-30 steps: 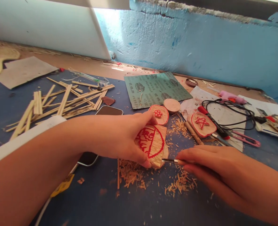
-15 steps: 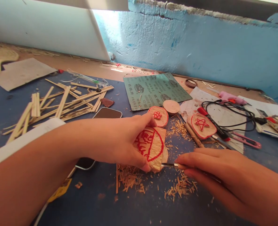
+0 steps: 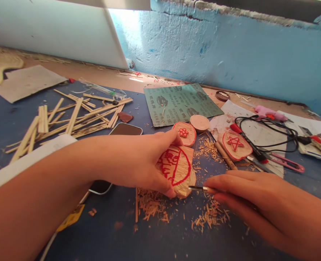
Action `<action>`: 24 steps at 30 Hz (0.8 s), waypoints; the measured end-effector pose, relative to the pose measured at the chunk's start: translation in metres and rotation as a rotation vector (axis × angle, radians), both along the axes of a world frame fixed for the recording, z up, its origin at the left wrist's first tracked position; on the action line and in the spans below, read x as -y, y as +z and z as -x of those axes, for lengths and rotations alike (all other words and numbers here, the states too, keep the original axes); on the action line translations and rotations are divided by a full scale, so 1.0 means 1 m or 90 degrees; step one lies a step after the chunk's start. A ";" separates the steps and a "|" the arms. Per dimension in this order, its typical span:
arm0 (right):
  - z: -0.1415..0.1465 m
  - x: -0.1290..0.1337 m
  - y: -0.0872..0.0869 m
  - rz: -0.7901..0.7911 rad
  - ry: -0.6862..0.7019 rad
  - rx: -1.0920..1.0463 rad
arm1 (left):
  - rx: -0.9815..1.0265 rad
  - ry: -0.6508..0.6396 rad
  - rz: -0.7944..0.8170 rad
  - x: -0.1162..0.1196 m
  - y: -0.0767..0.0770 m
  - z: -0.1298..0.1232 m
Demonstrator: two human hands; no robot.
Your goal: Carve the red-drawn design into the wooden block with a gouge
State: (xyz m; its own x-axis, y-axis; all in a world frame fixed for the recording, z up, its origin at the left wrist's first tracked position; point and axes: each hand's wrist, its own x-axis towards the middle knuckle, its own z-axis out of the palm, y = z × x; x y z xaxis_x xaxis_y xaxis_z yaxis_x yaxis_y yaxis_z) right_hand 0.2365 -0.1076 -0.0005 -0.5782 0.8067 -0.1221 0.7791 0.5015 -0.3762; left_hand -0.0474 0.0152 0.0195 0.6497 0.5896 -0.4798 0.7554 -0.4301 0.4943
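My left hand (image 3: 146, 161) grips a wooden block (image 3: 182, 168) marked with a red curved outline and red lettering-like strokes; thumb and fingers press on its sides. A round wood slice shows partly under the block's right edge. In my right hand (image 3: 244, 203) is a wood carving chisel (image 3: 200, 188), its metal blade pointing left with the tip at the block's lower right edge. Whether the tip touches the wood I cannot tell. Wood shavings (image 3: 152, 206) lie below the block. Behind it sits a round slice with a red flower (image 3: 183, 133).
Green sandpaper (image 3: 179, 105) lies toward the wall, with a plain wood disc (image 3: 200, 123) at its corner. On the right are a star-marked slice (image 3: 235, 144), a red-and-black marker (image 3: 251, 146), a pink cutter (image 3: 288, 162) and a black cable. Wooden sticks (image 3: 73, 119) are scattered left, near a phone (image 3: 126, 128).
The chisel tip has drawn back slightly from the block's edge. My left hand keeps its hold on the block, and the whole view has shifted a little.
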 end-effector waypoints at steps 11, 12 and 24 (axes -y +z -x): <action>0.003 0.001 0.001 -0.025 0.004 -0.005 | -0.024 0.023 0.048 -0.001 0.007 -0.004; 0.004 0.000 0.002 -0.031 0.005 -0.007 | -0.032 0.024 0.046 -0.001 0.007 -0.004; 0.015 0.015 -0.001 -0.080 -0.039 0.002 | -0.076 0.000 0.022 0.002 0.008 -0.006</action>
